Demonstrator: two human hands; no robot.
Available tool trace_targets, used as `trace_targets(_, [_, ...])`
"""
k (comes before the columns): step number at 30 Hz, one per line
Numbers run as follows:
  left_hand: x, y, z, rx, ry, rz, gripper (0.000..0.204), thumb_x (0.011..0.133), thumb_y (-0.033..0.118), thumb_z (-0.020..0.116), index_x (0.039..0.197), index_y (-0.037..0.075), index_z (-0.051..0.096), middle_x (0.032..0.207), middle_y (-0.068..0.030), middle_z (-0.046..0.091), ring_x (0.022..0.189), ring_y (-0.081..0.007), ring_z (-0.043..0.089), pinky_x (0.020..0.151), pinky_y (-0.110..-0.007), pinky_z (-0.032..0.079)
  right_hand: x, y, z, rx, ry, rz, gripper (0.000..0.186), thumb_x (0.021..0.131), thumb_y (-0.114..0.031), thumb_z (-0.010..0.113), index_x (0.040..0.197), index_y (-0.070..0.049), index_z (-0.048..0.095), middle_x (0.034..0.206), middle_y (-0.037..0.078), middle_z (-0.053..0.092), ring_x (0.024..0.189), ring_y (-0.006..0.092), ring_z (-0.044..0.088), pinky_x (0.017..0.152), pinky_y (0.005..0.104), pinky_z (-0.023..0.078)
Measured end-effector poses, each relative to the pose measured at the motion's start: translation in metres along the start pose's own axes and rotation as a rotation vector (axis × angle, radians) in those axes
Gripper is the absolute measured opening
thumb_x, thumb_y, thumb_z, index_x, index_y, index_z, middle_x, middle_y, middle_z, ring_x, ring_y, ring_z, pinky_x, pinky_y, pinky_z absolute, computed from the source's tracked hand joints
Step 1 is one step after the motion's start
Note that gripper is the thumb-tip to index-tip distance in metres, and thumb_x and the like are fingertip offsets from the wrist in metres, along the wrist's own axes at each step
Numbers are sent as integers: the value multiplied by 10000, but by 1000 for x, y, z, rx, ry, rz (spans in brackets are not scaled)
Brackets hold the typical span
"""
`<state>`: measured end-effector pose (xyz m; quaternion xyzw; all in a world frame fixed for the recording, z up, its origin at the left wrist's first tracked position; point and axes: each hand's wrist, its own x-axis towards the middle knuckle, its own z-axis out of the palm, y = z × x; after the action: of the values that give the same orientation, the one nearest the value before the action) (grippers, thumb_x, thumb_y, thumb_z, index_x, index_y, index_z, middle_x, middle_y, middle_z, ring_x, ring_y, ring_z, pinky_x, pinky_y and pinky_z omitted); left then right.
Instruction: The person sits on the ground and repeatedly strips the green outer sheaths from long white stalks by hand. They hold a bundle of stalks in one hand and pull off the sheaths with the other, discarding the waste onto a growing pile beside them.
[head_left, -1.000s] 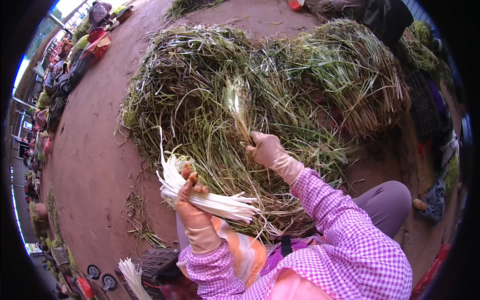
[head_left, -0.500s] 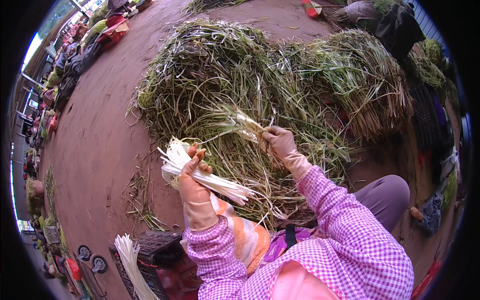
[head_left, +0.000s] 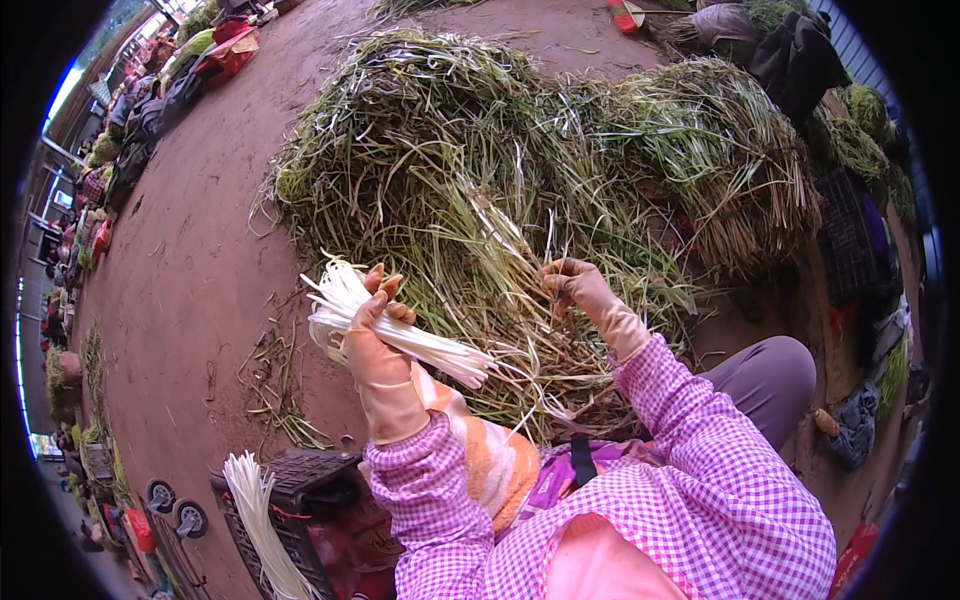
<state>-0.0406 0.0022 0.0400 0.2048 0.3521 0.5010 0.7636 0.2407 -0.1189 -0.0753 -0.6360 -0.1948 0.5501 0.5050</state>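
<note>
My left hand (head_left: 375, 330) is wrapped round a bundle of pale, blanched chives (head_left: 440, 352), raised before my lap. Their loose whitish ends fan out on its left side. Over the heap, my gloved right hand (head_left: 582, 290) pinches the brownish root end of a thin clump of yellow-green chives (head_left: 505, 232). The clump points up and left, and its far end blends into the heap. Beneath and beyond both hands spreads a big heap of tangled green chives (head_left: 420, 150), with dry, straw-like bits at its near side.
At lower left, another white bundle (head_left: 258, 515) lies across a dark plastic crate (head_left: 315, 480). Small wheels (head_left: 190, 518) stand beside it on the reddish ground. Stacked chives with brown root ends (head_left: 740, 225) lie at right. Bags and produce line the far left edge.
My right hand has moved slightly right and down, and the clump's stalks now rest lower against the heap. My left hand has shifted a little up and left with its bundle.
</note>
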Motion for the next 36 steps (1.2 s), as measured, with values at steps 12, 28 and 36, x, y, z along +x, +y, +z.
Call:
trace_targets(12, [7, -34, -1, 227, -92, -111, 317, 930, -28, 465, 1241, -41, 525, 1049, -202, 675, 777, -225, 675, 722, -341, 602, -37, -11, 11, 21, 3, -26, 281, 946, -196, 628, 1189, -56, 619, 842, 73, 713, 577, 104, 630, 498, 238, 528])
trace_targets(28, [-10, -92, 18, 442, -60, -284, 180, 913, 70, 650, 1047, -45, 683, 793, -89, 671, 597, -143, 610, 539, -253, 542, -71, 21, 16, 2, -415, -37, 232, 959, -245, 611, 1048, -45, 688, 895, 39, 720, 697, 120, 670, 605, 254, 552])
trace_targets(36, [-11, -90, 12, 648, -164, -250, 179, 911, 137, 664, 1005, 0, 730, 698, -64, 658, 531, -101, 562, 479, -228, 487, -103, -29, 22, -893, -129, 152, 487, 908, -399, 643, 1224, -31, 604, 1004, 135, 699, 871, 194, 676, 754, 348, 552])
